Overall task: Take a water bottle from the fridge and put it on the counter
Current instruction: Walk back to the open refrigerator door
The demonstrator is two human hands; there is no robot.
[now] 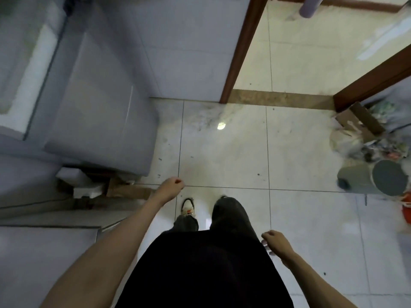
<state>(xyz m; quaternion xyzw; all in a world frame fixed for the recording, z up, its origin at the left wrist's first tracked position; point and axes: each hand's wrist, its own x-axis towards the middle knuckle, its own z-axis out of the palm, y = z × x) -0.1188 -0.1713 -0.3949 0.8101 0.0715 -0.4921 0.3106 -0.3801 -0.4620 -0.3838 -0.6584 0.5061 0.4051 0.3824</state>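
Observation:
I look straight down at a tiled floor. The grey fridge (100, 112) stands at the left with its door closed, seen from above. No water bottle shows anywhere. My left hand (170, 187) hangs out in front of me near the fridge's lower right corner, fingers curled shut with nothing in them. My right hand (277, 243) hangs by my right hip, also loosely closed and holding nothing. My legs and shoes are between the two hands.
A grey counter surface (44, 252) lies at the lower left. A brown door frame (242, 50) opens ahead. Rubbish, cardboard and a grey bin (373, 176) crowd the right side. White foam pieces (82, 181) sit at the fridge's foot.

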